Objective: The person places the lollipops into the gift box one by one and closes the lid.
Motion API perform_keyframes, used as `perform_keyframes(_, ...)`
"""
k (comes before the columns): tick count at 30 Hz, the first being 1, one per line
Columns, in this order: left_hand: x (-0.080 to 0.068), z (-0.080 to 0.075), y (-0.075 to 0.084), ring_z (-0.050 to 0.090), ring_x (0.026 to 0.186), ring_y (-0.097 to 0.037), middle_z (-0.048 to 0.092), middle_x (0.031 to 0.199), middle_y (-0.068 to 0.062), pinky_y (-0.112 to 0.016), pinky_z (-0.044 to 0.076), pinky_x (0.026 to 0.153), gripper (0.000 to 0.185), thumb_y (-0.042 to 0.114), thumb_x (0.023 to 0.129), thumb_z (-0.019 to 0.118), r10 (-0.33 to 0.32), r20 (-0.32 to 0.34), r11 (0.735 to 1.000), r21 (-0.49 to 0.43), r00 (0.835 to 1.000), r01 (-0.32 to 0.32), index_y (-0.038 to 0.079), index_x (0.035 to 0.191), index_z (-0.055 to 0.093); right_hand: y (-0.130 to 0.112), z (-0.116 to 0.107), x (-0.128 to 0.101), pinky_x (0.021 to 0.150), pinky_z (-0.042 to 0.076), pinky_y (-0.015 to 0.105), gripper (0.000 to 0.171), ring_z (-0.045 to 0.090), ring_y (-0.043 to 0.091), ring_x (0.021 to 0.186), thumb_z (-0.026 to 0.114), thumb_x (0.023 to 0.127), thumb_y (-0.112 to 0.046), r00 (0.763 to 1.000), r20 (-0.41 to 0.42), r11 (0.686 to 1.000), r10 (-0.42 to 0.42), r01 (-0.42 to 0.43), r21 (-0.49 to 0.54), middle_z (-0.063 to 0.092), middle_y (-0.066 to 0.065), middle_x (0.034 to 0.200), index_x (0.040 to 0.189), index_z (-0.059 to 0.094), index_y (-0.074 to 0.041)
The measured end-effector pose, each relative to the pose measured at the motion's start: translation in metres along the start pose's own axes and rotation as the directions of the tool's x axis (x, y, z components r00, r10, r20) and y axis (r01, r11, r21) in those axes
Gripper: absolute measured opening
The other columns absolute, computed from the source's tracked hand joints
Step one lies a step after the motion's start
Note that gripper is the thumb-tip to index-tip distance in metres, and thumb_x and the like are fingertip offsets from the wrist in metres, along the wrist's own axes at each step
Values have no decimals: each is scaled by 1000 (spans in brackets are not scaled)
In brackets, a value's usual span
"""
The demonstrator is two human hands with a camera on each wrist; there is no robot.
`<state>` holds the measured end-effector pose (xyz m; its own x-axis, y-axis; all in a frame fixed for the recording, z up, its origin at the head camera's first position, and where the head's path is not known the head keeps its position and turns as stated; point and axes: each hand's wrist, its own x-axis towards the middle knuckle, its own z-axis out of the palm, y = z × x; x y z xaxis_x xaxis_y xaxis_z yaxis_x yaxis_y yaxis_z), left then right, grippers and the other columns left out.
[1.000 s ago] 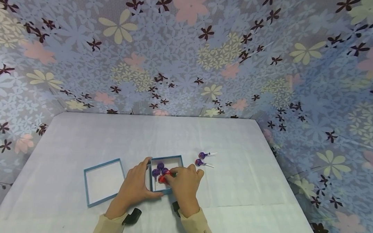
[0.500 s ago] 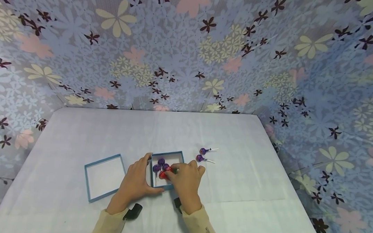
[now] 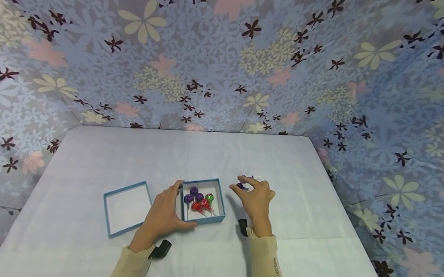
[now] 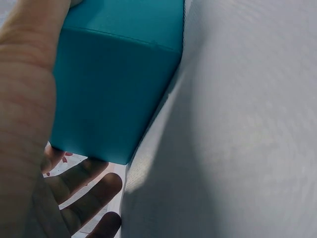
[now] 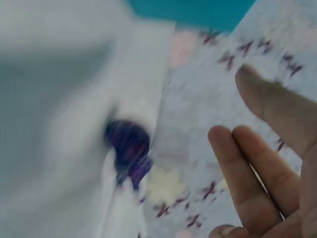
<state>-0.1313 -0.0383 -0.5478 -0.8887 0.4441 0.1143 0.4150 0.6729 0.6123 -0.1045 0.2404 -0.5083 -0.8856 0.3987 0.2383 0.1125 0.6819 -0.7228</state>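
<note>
My left hand (image 3: 163,212) grips the left side of an open blue box (image 3: 205,221), thumb along the front wall and fingers at the far left corner. The box's blue wall (image 4: 109,94) fills the upper part of the left wrist view. Inside lie several wrapped lollipops: purple (image 3: 194,191), red (image 3: 196,206) and one green (image 3: 209,198). To the right of the box, my right hand (image 3: 257,200) hovers with thumb and fingers apart over a purple lollipop (image 3: 241,186) on the table. That lollipop (image 5: 130,148) shows blurred in the right wrist view, apart from the fingers. Behind the fingers, another lollipop is partly hidden.
A blue-rimmed lid (image 3: 127,208), white inside, lies on the table left of my left hand. White cloth covers the table (image 3: 308,208). Flower-patterned fabric (image 3: 210,72) hangs at the back and sides.
My right hand has let go of a red-wrapped lollipop in the box and moved right to the lollipops on the table. The left hand stays at the box. The head view shifts slightly.
</note>
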Motion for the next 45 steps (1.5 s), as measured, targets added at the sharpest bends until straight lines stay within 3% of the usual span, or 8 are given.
perform_keyframes(11,-1,-5,-4,50,133,-36,51,147,-14,-57,38,112,136,71,54,87,-16,-2,1000,6,1000,16,12,158,23,24,5,16,90,22,53,39,51,31,102,89,76,-34,995,99,998,31,-24,-62,74,14,112,110,80,-18)
perform_keyframes(25,1,-4,0,51,131,-34,53,144,-12,-56,39,111,134,71,55,87,-15,12,1000,0,1000,15,14,158,24,38,7,16,85,26,49,36,52,31,98,87,78,-35,991,114,989,62,-46,-142,74,12,101,110,80,-19)
perform_keyframes(45,1,1,-2,52,130,-34,54,143,-12,-56,39,111,136,72,53,87,-24,6,1000,8,1000,24,15,158,23,41,6,14,83,27,49,36,54,31,91,89,74,-37,994,99,981,40,-20,-191,71,12,90,105,81,-21)
